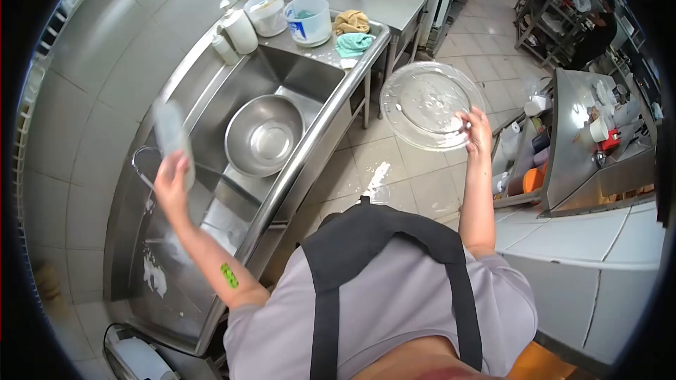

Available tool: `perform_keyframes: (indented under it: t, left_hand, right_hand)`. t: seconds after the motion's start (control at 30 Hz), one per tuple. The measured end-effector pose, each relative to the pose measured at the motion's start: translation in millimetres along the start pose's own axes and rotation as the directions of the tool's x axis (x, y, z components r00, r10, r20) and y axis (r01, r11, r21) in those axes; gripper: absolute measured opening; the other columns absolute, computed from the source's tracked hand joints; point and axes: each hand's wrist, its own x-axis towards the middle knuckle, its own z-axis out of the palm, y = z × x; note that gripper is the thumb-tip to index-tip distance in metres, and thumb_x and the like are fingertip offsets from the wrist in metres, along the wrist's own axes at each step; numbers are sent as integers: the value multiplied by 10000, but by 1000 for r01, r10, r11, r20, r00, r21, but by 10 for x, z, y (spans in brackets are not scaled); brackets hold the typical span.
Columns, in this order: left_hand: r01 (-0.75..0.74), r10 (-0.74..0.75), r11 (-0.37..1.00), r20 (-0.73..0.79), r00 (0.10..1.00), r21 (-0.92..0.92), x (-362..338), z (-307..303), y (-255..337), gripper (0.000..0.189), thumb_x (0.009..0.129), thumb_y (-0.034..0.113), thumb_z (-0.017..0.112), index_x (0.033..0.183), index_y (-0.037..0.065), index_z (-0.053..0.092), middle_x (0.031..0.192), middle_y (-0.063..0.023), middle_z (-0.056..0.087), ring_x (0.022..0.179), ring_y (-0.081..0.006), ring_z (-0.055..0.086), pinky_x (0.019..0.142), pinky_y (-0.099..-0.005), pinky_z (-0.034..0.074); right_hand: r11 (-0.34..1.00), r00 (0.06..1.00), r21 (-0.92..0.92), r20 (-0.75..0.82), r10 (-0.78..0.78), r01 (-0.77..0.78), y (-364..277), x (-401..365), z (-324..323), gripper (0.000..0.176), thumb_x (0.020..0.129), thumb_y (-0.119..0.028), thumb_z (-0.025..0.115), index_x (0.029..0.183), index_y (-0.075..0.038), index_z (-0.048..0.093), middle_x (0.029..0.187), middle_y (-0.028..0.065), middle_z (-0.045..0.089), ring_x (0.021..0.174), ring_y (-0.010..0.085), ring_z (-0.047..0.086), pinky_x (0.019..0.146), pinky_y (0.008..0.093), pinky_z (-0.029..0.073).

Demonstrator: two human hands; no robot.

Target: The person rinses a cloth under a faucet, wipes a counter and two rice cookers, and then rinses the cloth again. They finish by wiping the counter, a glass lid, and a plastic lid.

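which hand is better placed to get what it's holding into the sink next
Left, probably. The left hand holds a blurred pale object above the sink, near the steel bowl. The right hand holds the glass plate out over the floor, beyond the sink's edge.

A steel sink is set against a grey tiled wall, with a round metal bowl lying in its basin and a curved tap at its left rim. White foam sits on the draining board. Behind the basin stand a white bottle, a white tub and a blue-labelled tub, beside a tan cloth and a teal cloth. A white splash marks the tiled floor. On the right, a steel counter carries crockery, and a person in dark clothes stands by the racks.
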Motion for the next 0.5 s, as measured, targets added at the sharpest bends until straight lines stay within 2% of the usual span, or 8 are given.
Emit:
perform_keyframes:
  t: [0.07,0.2,0.23,0.27,0.33,0.4,0.43,0.5]
  left_hand:
    - [-66,68,997,70,995,-29,128,252,207,181,767,77,588,923,-13,603,840,-64,619,792,-135,568,722,-258,439]
    - [-284,231,954,370,900,96,884,1741,756,212,773,66,565,962,-29,574,922,-103,626,826,-157,600,745,-254,438]
    - [-340,337,940,279,899,-39,1049,2154,725,193,715,63,594,903,22,612,833,-123,629,763,-225,620,669,-287,459]
    - [-494,447,866,314,837,84,1267,2496,751,200,705,76,604,898,27,614,799,-128,625,746,-249,617,658,-300,464]
    - [-625,572,778,349,742,54,1549,3127,953,223,710,91,619,918,14,599,838,-152,616,741,-251,621,675,-305,471]
    - [-710,641,700,375,669,71,1923,3926,834,250,666,91,628,912,49,614,771,-125,622,728,-253,616,657,-318,473]
    - [-681,625,731,368,689,33,2045,4258,797,226,664,102,604,888,84,629,731,-98,626,702,-243,615,633,-332,464]
    - [-713,607,662,393,691,232,2364,4886,661,190,685,126,567,861,121,639,696,-64,627,690,-222,604,684,-367,427]
  right_hand:
    - [999,999,15,-33,-32,33,-31,-76,-182,397,754,17,477,1098,15,280,785,268,556,610,327,599,495,390,528]
    - [996,980,56,-191,-60,72,-282,447,-603,426,746,26,476,1110,14,255,798,265,552,615,327,599,494,381,528]
    - [994,969,60,-236,-74,90,-304,530,-639,431,746,26,477,1112,14,250,805,266,550,616,327,598,494,378,527]
    - [995,961,40,-267,-79,93,-332,626,-628,419,751,27,467,1110,16,251,819,270,547,619,328,598,504,377,528]
    - [992,953,56,-288,-96,117,-347,836,-589,411,754,27,461,1108,17,251,823,272,545,622,329,598,515,382,531]
    - [986,947,56,-292,-136,158,-416,1096,-490,397,764,25,444,1110,21,251,831,275,542,630,331,600,540,395,539]
    - [982,942,56,-297,-155,179,-457,1238,-408,397,764,25,444,1110,21,251,831,275,542,630,331,600,540,395,539]
    - [983,947,61,-283,-150,174,-531,1639,-183,395,768,18,441,1113,23,248,830,272,542,632,329,600,541,395,540]
